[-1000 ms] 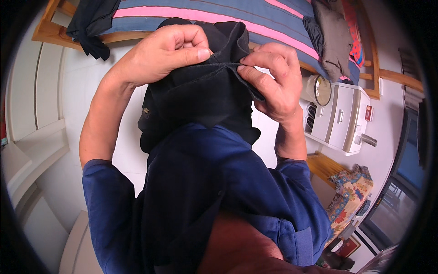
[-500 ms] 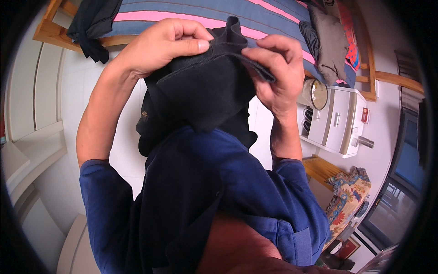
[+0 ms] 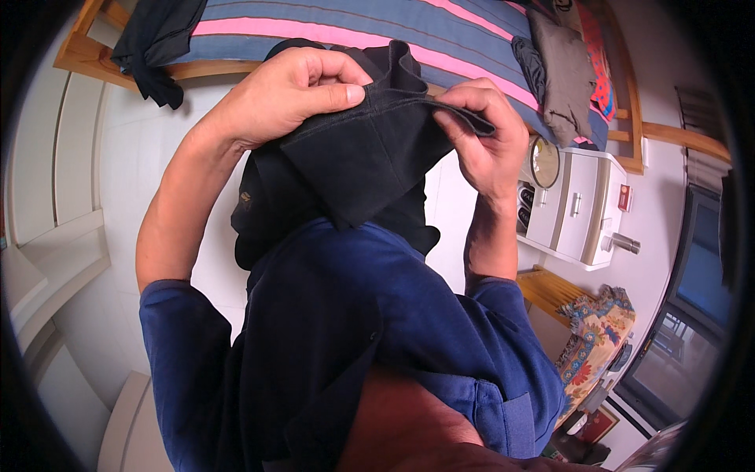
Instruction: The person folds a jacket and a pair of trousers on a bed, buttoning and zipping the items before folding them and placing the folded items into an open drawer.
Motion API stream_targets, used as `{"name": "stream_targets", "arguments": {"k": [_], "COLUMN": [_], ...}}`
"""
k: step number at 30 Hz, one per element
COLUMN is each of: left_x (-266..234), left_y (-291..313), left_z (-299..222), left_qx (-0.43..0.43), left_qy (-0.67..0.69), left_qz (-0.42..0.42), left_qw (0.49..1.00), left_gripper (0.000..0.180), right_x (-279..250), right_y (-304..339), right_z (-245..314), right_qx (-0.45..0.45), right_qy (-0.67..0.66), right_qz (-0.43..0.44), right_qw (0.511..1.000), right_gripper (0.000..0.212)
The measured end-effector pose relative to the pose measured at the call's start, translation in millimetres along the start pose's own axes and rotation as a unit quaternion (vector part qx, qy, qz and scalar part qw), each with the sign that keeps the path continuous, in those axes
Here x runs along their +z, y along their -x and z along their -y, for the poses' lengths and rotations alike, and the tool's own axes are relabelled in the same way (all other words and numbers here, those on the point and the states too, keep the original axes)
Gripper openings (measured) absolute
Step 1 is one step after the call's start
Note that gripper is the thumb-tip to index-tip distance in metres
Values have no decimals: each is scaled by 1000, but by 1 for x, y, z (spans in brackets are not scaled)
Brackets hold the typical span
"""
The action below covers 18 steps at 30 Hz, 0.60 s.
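Note:
A black garment (image 3: 354, 157) with stitched seams hangs between my hands above my lap; its exact kind does not show. My left hand (image 3: 311, 90) pinches its upper edge near a seam, thumb on top and fingers curled behind. On the other side my right hand (image 3: 487, 130) grips the folded edge between thumb and fingers. Between the two hands the cloth stands up in a loose fold. The garment's lower part lies against my dark-clothed lap, and where one ends is hard to see.
Ahead is a bed (image 3: 307, 27) with a blue and pink striped cover and a wooden frame. Dark clothes (image 3: 157, 47) drape over its left corner; a grey pillow (image 3: 560, 86) lies at right. A white cabinet (image 3: 578, 204) and a flower-patterned cloth (image 3: 594, 338) are at right.
My right hand has moved slightly down and right, its fingers closing further over the edge. The cloth between my hands is pulled straighter, and a vertical seam now shows.

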State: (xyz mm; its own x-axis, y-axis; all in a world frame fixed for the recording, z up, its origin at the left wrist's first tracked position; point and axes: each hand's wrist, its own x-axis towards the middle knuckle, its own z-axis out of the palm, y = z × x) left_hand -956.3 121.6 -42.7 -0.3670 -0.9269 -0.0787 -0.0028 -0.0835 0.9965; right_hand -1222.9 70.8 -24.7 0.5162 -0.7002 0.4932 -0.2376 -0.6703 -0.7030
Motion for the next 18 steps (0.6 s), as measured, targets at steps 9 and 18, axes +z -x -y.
{"name": "stream_targets", "arguments": {"k": [9, 18], "left_x": [15, 36], "left_y": [9, 10], "left_z": [12, 9], "left_qx": [-35, -35], "left_qy": [26, 45], "left_qz": [-13, 16], "left_qw": [999, 998], "left_gripper": [21, 17], "right_x": [-7, 2], "right_y": [4, -14], "right_z": [5, 40], "right_qx": [-58, -191], "right_qy": [111, 272], "right_qz": [50, 207], "right_qw": [991, 920], "right_gripper": [33, 59]}}
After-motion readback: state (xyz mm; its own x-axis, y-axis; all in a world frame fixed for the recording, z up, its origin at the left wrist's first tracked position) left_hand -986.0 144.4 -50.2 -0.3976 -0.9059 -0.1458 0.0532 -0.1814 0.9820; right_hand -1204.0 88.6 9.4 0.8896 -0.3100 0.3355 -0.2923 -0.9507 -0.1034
